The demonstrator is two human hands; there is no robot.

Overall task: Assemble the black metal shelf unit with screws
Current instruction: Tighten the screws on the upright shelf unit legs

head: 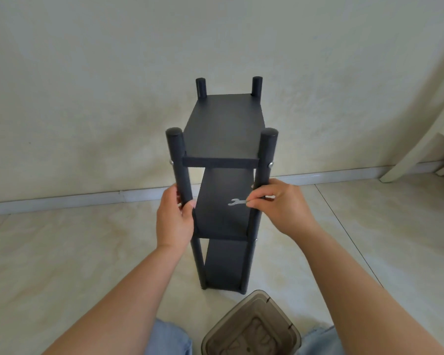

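Left hand (174,219) wrapped its fingers round the shelf's near left post (179,165), while the right hand (280,207) pinched a small silver wrench (237,201) beside the near right post (263,175). Nearest, a clear brown plastic box (251,326) sat between the knees. Beyond it, the black shelf (223,129) stood upright on the tiled floor (62,252), before the wall (113,73).

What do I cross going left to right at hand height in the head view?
Left hand gripping the front left post → middle shelf → small silver wrench → front right post → right hand pinching the wrench.
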